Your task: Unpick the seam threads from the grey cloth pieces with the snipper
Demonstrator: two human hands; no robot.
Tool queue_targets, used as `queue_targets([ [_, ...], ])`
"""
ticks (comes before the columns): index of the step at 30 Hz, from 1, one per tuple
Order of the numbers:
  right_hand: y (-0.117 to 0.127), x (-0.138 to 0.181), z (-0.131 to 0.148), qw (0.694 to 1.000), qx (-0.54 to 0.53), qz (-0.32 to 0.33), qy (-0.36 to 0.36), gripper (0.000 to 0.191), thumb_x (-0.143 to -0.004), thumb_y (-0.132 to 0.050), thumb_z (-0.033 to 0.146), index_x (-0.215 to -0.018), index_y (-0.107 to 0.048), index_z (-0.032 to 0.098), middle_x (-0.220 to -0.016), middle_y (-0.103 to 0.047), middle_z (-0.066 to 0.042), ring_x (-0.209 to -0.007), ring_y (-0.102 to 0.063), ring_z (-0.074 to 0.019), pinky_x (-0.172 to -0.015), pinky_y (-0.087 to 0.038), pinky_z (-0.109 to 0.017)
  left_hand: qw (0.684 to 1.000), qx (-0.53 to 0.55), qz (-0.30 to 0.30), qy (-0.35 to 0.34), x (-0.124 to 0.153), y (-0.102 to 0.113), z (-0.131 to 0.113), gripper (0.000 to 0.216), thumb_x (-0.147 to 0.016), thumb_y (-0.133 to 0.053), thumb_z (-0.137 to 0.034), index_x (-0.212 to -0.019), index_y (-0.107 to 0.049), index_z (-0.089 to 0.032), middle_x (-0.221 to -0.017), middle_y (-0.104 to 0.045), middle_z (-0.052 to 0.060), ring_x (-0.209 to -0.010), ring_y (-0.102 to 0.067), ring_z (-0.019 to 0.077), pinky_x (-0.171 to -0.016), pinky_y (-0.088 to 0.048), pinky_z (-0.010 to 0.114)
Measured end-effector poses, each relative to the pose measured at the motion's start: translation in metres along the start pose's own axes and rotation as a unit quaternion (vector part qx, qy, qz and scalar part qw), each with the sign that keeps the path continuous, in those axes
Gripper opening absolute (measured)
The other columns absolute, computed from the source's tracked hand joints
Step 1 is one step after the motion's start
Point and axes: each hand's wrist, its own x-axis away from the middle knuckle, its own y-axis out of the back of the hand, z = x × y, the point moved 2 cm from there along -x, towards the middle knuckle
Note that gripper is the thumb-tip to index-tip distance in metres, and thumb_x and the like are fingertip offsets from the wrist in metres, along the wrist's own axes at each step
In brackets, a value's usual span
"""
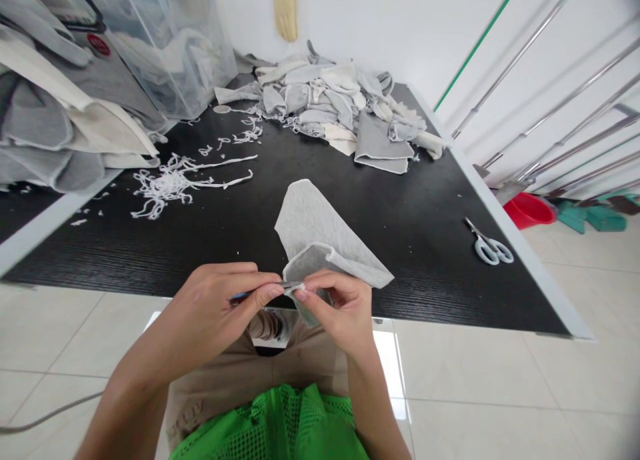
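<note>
A grey fabric piece [320,230] is held up over the near edge of the black table [200,247], folded into a pointed shape. My right hand [337,310] pinches its lower folded edge, fingers closed on the cloth. My left hand [215,313] is closed on a thin tool with a blue handle [240,295], and its metal tip touches the fabric edge between both thumbs.
White-handled scissors [489,243] lie near the table's right edge. A pile of grey and white fabric pieces [340,107] sits at the back. White thread trimmings [173,183] are scattered left. Stacked fabric [60,120] and a clear bin [170,40] stand far left. A red basin [530,210] is on the floor.
</note>
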Motion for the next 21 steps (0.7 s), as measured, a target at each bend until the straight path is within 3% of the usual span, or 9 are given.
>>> queue_targets([
  [10, 0.0, -0.001, -0.002, 1.0, -0.009, 0.003, -0.016, 0.008, -0.076, -0.078, 0.015, -0.076, -0.075, 0.022, -0.074, -0.072, 0.0, -0.069, -0.065, -0.0142, -0.066, -0.051, -0.028, 0.999, 0.036, -0.006, 0.02, -0.003, -0.004, 0.007, 0.027, -0.097, -0.052, -0.038, -0.098, -0.076, -0.026, -0.091, -0.076, 0.0, -0.083, -0.069, 0.0159, -0.066, -0.048, 0.023],
  [16, -0.002, -0.002, -0.006, 1.0, -0.022, -0.014, -0.015, 0.011, -0.074, -0.078, 0.013, -0.075, -0.074, 0.023, -0.074, -0.072, 0.0, -0.069, -0.064, -0.0144, -0.066, -0.051, -0.028, 0.973, 0.139, -0.12, 0.143, 0.003, 0.003, 0.028, 0.03, -0.092, -0.056, -0.046, -0.096, -0.077, -0.024, -0.1, -0.077, 0.0, -0.093, -0.07, 0.0183, -0.077, -0.051, 0.024],
  [18, -0.002, -0.002, -0.008, 0.999, -0.025, -0.017, -0.013, 0.012, -0.074, -0.078, 0.013, -0.076, -0.074, 0.024, -0.074, -0.072, 0.0, -0.07, -0.064, -0.0142, -0.066, -0.051, -0.028, 0.96, 0.108, -0.167, 0.198, 0.007, 0.011, 0.039, 0.034, -0.09, -0.056, -0.049, -0.098, -0.077, -0.023, -0.1, -0.077, 0.001, -0.093, -0.069, 0.0197, -0.081, -0.051, 0.027],
  [21, -0.002, -0.002, -0.011, 0.999, -0.021, -0.02, -0.018, 0.012, -0.075, -0.077, 0.013, -0.076, -0.073, 0.024, -0.075, -0.072, 0.001, -0.071, -0.065, -0.0135, -0.065, -0.051, -0.026, 0.927, -0.083, -0.232, 0.282, 0.009, 0.028, 0.062, 0.04, -0.09, -0.054, -0.05, -0.107, -0.076, -0.022, -0.084, -0.074, 0.004, -0.077, -0.067, 0.021, -0.078, -0.049, 0.033],
])
